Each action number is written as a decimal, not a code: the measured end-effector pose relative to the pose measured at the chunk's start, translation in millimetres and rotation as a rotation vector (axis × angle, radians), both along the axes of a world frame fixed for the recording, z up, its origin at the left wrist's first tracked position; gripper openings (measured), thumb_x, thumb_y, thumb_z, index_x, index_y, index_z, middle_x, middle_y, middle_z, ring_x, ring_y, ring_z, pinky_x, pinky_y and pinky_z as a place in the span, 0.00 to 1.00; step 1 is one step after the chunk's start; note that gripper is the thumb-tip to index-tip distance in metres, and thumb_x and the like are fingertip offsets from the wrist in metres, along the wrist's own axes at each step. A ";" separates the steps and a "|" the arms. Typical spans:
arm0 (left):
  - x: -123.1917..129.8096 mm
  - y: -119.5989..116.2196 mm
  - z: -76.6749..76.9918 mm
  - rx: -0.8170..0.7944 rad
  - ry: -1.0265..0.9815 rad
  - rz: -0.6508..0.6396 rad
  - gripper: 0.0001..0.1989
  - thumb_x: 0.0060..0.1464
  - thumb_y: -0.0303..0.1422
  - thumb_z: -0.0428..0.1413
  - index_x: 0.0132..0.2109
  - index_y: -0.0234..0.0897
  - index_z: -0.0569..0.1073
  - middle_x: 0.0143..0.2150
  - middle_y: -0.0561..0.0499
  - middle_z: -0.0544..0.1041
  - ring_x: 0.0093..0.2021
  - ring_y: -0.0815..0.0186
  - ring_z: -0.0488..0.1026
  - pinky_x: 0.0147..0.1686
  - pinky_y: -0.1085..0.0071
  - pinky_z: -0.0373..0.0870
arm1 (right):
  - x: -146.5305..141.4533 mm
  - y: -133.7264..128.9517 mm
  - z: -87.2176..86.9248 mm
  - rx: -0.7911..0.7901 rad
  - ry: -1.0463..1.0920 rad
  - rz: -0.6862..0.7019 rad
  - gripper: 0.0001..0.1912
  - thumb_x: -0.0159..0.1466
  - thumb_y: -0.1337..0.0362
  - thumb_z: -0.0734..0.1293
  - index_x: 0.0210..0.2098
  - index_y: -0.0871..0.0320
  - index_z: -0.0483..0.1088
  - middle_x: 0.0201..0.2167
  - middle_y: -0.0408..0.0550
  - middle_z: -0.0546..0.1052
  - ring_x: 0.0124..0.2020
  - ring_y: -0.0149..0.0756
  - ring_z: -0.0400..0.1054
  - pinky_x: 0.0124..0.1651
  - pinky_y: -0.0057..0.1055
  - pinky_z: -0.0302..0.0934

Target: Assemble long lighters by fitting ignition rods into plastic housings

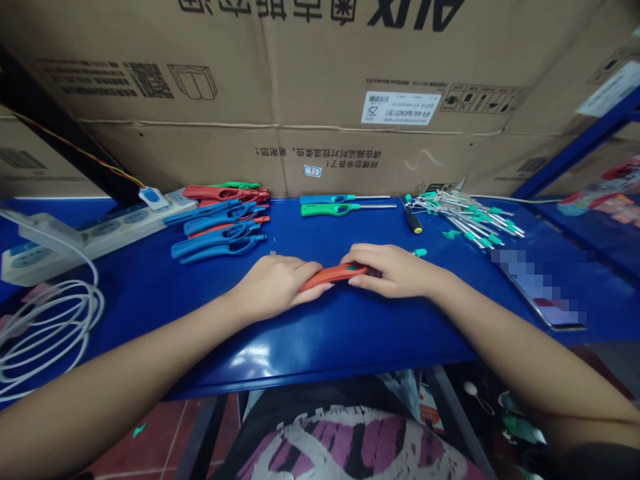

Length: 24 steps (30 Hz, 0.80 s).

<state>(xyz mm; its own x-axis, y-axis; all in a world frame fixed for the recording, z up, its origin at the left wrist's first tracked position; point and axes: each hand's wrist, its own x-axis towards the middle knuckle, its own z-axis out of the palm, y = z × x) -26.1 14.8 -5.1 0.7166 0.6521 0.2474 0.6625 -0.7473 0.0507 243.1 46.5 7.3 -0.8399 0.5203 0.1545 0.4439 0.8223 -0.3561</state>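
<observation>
An orange-red lighter handle [331, 275] with a small green part is held level above the blue table, between my two hands. My left hand [274, 285] is closed around its left end. At its right end, the fingers of my right hand [400, 270] pinch it and hide the tip. Behind my left hand lies a pile of blue, red and green lighter handles [220, 248]. Beyond my hands, a blue lighter [323, 199] and a green lighter [327, 210] with metal tubes lie side by side. Several metal rods with green pieces [480, 217] are heaped at the right.
A screwdriver [413, 221] lies beside the rods, and a phone [543, 293] is right of my right arm. At the left are a power strip [113, 230] and a coiled white cable [55, 333]. A cardboard box [320, 80] walls off the blue table's [320, 347] back.
</observation>
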 end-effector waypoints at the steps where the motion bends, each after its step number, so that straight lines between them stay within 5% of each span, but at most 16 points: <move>1: -0.6 -0.3 -0.3 -0.010 -0.008 -0.007 0.22 0.70 0.47 0.44 0.48 0.37 0.76 0.34 0.48 0.81 0.34 0.59 0.79 0.33 0.68 0.67 | -2.1 -2.0 -1.5 0.025 0.014 0.021 0.19 0.73 0.52 0.59 0.54 0.57 0.70 0.46 0.50 0.76 0.41 0.36 0.71 0.39 0.31 0.62; 7: 1.5 -3.8 -0.5 -0.068 -0.040 -0.053 0.22 0.71 0.45 0.44 0.46 0.36 0.77 0.29 0.50 0.78 0.28 0.62 0.76 0.29 0.70 0.63 | -9.8 -6.9 -12.2 0.186 0.106 0.053 0.16 0.75 0.58 0.57 0.51 0.58 0.72 0.47 0.51 0.79 0.45 0.37 0.74 0.42 0.31 0.64; 15: -7.6 9.8 0.8 -0.100 0.038 -0.094 0.22 0.71 0.46 0.43 0.50 0.36 0.75 0.33 0.48 0.79 0.32 0.60 0.77 0.33 0.68 0.65 | -2.3 -2.0 -1.2 0.139 -0.043 0.004 0.18 0.74 0.56 0.60 0.56 0.58 0.71 0.48 0.51 0.79 0.48 0.40 0.74 0.44 0.32 0.64; 24: -3.9 9.1 9.8 -0.198 0.008 0.003 0.18 0.71 0.43 0.44 0.53 0.38 0.72 0.45 0.46 0.80 0.45 0.57 0.78 0.43 0.65 0.70 | 7.3 5.3 -3.2 0.250 -0.050 -0.074 0.13 0.72 0.65 0.59 0.43 0.62 0.75 0.35 0.51 0.79 0.35 0.38 0.73 0.36 0.32 0.60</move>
<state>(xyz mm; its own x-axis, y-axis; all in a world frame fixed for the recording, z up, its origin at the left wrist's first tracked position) -30.0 23.8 4.8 0.7159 0.6897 0.1085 0.6657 -0.7211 0.1918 250.3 51.8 4.1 -0.8109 0.5315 0.2449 0.5180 0.8466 -0.1224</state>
